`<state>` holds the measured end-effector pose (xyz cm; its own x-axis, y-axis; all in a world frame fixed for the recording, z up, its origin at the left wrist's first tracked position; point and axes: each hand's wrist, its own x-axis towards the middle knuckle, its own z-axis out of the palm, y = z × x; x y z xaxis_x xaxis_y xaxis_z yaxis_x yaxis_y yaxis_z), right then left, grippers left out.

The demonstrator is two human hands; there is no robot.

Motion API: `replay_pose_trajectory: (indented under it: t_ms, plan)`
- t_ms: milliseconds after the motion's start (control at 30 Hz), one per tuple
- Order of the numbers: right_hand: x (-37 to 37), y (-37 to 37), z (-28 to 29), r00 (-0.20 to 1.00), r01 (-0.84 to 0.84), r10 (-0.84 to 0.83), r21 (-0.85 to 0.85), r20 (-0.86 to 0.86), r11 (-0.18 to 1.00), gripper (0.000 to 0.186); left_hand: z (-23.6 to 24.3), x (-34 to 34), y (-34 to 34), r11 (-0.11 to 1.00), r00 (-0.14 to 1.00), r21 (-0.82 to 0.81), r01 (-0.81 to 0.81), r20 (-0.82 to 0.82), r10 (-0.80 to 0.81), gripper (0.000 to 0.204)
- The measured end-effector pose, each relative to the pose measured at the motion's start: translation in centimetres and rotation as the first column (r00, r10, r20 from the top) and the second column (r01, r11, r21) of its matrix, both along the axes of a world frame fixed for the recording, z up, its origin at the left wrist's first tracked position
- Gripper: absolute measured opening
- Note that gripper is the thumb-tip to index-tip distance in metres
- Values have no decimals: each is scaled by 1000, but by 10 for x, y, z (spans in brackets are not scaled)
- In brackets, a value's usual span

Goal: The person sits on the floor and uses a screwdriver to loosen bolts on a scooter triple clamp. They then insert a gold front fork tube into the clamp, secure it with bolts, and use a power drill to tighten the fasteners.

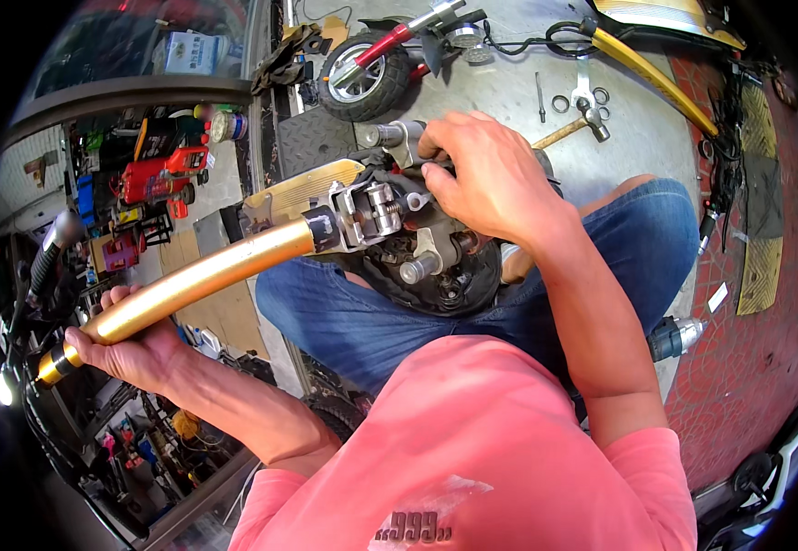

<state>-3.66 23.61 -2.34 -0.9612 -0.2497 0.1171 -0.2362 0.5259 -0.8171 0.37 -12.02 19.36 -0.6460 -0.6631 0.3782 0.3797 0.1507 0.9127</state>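
My left hand (137,354) is wrapped round the far-left end of a gold metal tube (206,275). The tube slants up to a silver folding joint (371,216) on a dark scooter front assembly between my legs. My right hand (486,165) rests with bent fingers at the upper part of this assembly, beside a silver cylindrical bracket (394,138). Its fingertips are partly hidden behind the hand, so I cannot tell what they grip. A second silver bracket (431,257) sticks out lower down, above a dark round part (459,298) at my lap.
A hammer (578,129), a wrench (583,87) and several rings (561,103) lie on the floor ahead. A small wheel with a red fork (367,73) stands beyond. To the right are a yellow tube (656,78) and a power drill (677,338). Cluttered shelves with a red tool (156,179) line the left.
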Motion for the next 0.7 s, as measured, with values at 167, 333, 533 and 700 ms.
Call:
replay_pose_trajectory:
  t_ms: [167, 333, 533, 700]
  plan:
    - [-1, -2, 0, 1000, 18, -18, -38, -5, 999, 20, 4, -1, 10, 1000, 1000, -17, 4, -3, -4, 54]
    - [0, -2, -1, 1000, 24, -24, -50, -8, 998, 20, 6, -4, 29, 996, 997, -61, -68, -48, 65, 54]
    - [-1, -1, -2, 1000, 19, -20, -50, -15, 999, 19, 9, -4, 25, 995, 998, -91, -42, -57, 37, 53]
    - [-1, -2, -1, 1000, 20, -20, -40, -16, 999, 19, 10, -3, 24, 994, 997, -95, -51, -59, 46, 52]
